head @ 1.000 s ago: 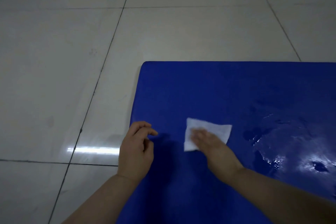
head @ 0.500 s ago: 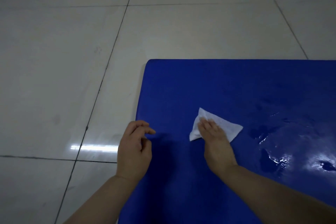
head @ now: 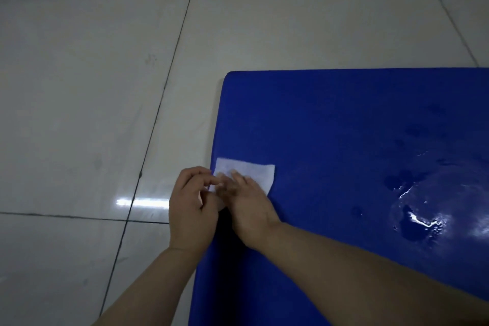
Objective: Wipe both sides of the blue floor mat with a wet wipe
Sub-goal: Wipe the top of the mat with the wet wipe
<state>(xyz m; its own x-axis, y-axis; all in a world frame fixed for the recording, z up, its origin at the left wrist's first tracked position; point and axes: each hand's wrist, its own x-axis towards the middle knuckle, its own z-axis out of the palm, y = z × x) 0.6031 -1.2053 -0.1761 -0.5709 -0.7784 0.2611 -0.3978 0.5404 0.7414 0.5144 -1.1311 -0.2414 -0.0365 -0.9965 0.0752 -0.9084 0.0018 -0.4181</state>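
- The flat blue floor mat [head: 344, 140] lies on a pale glossy tiled floor [head: 92, 87], with its rounded far-left corner in view.
- A thin white rectangular wet wipe [head: 251, 173] lies spread on the mat, right at the mat's left edge, with one short side roughly level with that edge.
- The right hand [head: 248, 209] lies palm-down on the near part of the wipe, fingers fairly straight and pressing it to the mat; its grip is wide and flat, with nothing clasped.
- The left hand [head: 193, 206] sits just beside the right one at the mat's left edge, fingers curled toward the wipe's near-left corner. Motion blur hides whether they pinch the wipe, so I cannot tell its grip.
- Wet, shiny patches [head: 418, 222] gleam on the right part of the mat, well apart from the wipe.
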